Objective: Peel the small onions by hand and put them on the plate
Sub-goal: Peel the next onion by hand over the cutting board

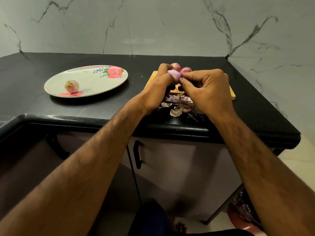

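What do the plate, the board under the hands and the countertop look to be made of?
Plate: glossy white with printed flowers and a thin rim; ceramic or melamine, cannot tell which. Board: matte yellow-tan, probably wood or bamboo. Countertop: polished black with soft reflections and a rounded edge, likely granite or similar stone.

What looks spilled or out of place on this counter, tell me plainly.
Loose onion skins and roots lie scattered off the wooden board onto the black counter, close to its front edge. Nothing else stands out.

hands (184, 86) peeling onion (173, 75), plate (95, 82) left
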